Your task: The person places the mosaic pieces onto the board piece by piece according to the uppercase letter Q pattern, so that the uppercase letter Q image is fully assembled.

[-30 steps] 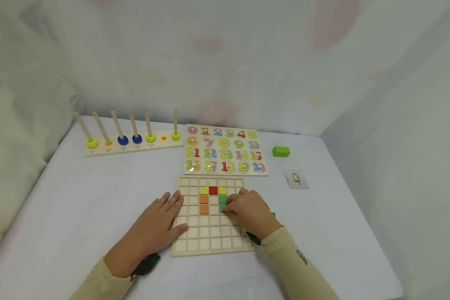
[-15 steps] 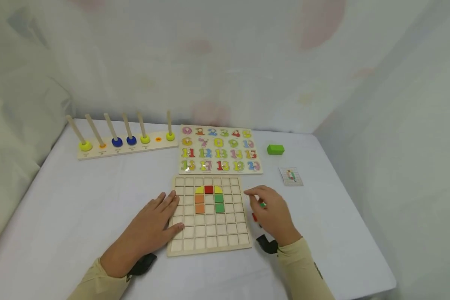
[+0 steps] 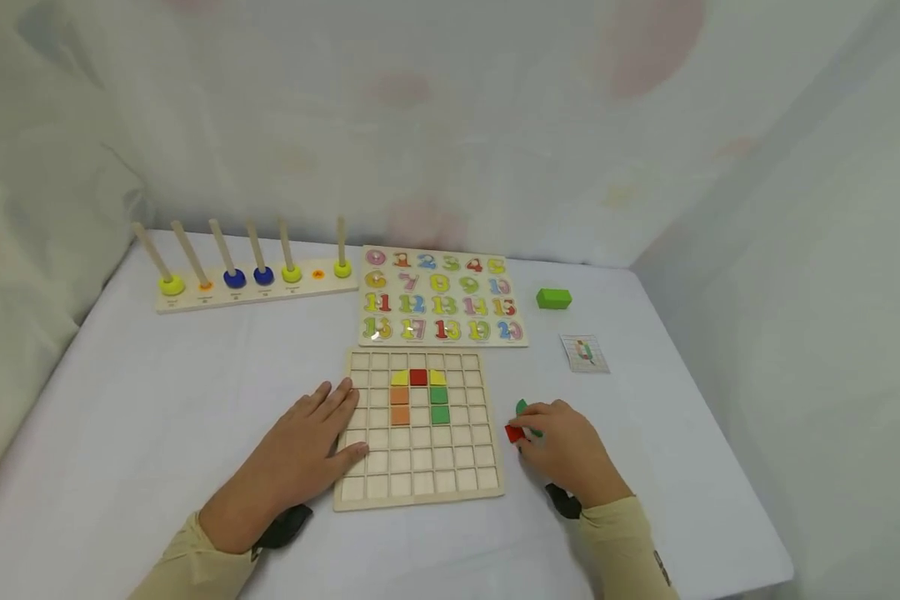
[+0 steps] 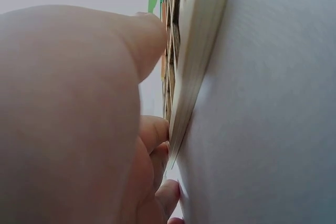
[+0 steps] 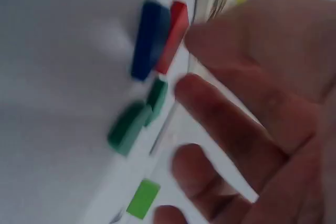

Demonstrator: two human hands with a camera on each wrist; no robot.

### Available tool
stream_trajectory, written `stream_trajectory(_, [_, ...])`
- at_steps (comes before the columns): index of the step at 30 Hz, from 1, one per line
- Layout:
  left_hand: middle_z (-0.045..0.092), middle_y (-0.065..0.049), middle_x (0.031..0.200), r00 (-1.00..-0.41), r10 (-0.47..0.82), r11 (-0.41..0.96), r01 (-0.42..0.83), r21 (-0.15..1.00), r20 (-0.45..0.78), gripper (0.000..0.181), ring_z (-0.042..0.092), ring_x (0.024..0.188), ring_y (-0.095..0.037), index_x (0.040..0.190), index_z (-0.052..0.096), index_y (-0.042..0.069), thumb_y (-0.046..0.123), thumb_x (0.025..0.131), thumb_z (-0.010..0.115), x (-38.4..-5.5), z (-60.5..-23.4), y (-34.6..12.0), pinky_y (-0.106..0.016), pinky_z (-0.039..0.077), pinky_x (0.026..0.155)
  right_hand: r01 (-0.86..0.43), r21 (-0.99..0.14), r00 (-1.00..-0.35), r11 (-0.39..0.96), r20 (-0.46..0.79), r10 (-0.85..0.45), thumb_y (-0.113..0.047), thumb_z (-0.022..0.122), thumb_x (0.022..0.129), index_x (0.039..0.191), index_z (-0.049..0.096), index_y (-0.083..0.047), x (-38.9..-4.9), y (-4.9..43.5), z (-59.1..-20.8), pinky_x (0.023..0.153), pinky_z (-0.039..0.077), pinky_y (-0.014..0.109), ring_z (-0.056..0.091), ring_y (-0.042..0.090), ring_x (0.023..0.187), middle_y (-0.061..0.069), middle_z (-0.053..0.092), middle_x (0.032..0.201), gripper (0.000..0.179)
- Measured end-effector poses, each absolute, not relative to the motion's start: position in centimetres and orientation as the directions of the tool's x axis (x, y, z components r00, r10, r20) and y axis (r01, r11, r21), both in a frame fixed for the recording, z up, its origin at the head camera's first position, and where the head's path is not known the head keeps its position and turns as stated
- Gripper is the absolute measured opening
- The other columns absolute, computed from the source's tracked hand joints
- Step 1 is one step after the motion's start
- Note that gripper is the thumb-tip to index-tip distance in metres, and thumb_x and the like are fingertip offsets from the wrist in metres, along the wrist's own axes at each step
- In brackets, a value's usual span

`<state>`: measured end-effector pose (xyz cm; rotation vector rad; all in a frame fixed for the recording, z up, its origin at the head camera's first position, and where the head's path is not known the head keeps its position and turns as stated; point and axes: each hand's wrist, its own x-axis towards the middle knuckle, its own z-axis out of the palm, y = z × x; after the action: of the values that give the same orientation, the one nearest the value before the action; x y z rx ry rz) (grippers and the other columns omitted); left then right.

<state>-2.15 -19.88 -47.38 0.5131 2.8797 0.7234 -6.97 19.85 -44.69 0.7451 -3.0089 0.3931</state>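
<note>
Has a wooden grid board (image 3: 422, 461) flat on the white table (image 3: 195, 375), between the two hands. Shows in its cells a red square (image 3: 418, 377) between two yellow pieces (image 3: 400, 378), with two orange squares (image 3: 400, 415) in line below the left yellow one and two green squares (image 3: 439, 414) below the right. Rests the left hand (image 3: 296, 450) across the board's left edge, fingers extended and thumb spread apart, gripping nothing.

Reaches with the right hand (image 3: 570, 450) to the table just right of the board, fingers slightly bent, thumb and fingertips apart, around nothing. Cannot tell whether any fingertip touches the loose red piece (image 3: 514, 433) there. Has beside that a blue piece (image 5: 150, 40) and two dark green pieces (image 5: 128, 127), clearest in the right wrist view.

Farther out, beyond the right hand: a small card (image 3: 585, 353) with a coloured figure, then a light green block (image 3: 553, 298). Just behind the grid board, a number board (image 3: 442, 342) with colourful numerals from 0 to 20. To its left, a peg stand (image 3: 322, 287), with blue and yellow rings (image 3: 234, 279) low on pegs. At the back, a pale curtain (image 3: 495, 167) with faint pink patches.
</note>
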Motion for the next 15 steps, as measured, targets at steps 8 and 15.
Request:
stream_trajectory(8, [0.028,-0.019,0.172,-0.933,0.357,0.825,0.292,0.484,-0.045,0.084,0.022,0.158,-0.047,0.164,0.035,-0.003,0.051,0.107,0.062,-1.8,-47.4,-20.3,-0.064,0.022,0.125,-0.554,-0.146,-0.832,0.820,0.143,-0.536,-0.009,0.087,0.079,0.095,0.086,-0.017,-7.0,17.0,-44.5,0.067,0.057,0.028,0.066,0.012,0.082,-0.006,0.079,0.096,0.018])
stream_trajectory(15, [0.030,-0.019,0.171,-0.933,0.358,0.824,0.308,0.475,-0.016,0.081,0.025,0.157,-0.047,0.164,0.037,-0.003,0.049,0.107,0.063,-1.9,-46.9,-19.9,-0.064,0.025,0.124,-0.747,-0.197,-0.665,0.636,0.186,-0.723,-0.017,0.088,0.084,0.093,0.088,-0.020,-6.6,11.0,-43.7,0.065,0.048,0.022,0.062,0.012,0.080,-0.008,0.079,0.097,0.010])
